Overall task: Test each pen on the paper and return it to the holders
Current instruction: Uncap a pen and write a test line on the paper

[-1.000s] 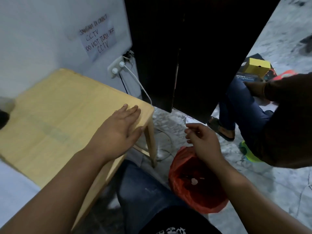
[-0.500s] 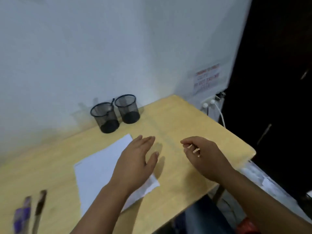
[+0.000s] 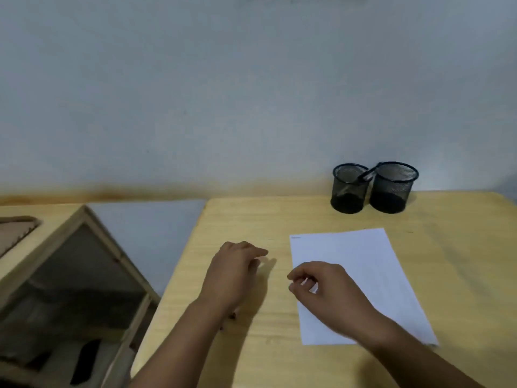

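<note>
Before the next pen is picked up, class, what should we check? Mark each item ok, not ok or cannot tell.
1. Paper flat on the table: ok.
2. Left holder and right holder upright by the wall: ok.
3. Pen returned, leaning in the left holder: ok.
4. Pen in grip: cannot tell; the left hand rests loosely curled and the right hand curls over the paper's edge.
5. Untested pens within reach: cannot tell; only dark bits show under the left wrist.
</note>
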`<state>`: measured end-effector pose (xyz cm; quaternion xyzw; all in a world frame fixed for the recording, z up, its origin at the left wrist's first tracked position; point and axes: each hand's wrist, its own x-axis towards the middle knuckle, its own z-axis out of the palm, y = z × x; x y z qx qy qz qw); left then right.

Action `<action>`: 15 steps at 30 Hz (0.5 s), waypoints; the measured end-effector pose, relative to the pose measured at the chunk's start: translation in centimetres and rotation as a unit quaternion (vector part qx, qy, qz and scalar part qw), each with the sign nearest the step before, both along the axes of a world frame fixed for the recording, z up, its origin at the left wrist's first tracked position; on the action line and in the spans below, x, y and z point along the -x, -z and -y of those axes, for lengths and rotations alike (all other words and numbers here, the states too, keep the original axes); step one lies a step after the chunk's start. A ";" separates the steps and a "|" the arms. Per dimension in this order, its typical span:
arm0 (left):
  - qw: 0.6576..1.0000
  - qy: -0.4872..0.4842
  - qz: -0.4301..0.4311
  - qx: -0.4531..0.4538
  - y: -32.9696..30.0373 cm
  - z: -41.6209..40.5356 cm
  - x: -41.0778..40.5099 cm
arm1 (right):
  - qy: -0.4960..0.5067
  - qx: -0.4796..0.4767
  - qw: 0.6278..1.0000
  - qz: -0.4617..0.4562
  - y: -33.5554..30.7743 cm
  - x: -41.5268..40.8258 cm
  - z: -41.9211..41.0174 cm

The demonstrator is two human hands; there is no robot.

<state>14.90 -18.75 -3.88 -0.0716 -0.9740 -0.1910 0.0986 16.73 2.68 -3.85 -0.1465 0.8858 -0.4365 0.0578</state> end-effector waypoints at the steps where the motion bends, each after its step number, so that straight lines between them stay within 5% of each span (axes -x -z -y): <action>1: 1.000 -0.002 0.015 0.012 0.0 1.1 0.4 | -0.012 0.002 1.000 0.007 0.0 0.1 1.4; 15: 0.967 0.141 0.100 0.186 -0.3 5.7 5.9 | -0.113 -0.133 0.981 -0.088 1.8 0.7 8.8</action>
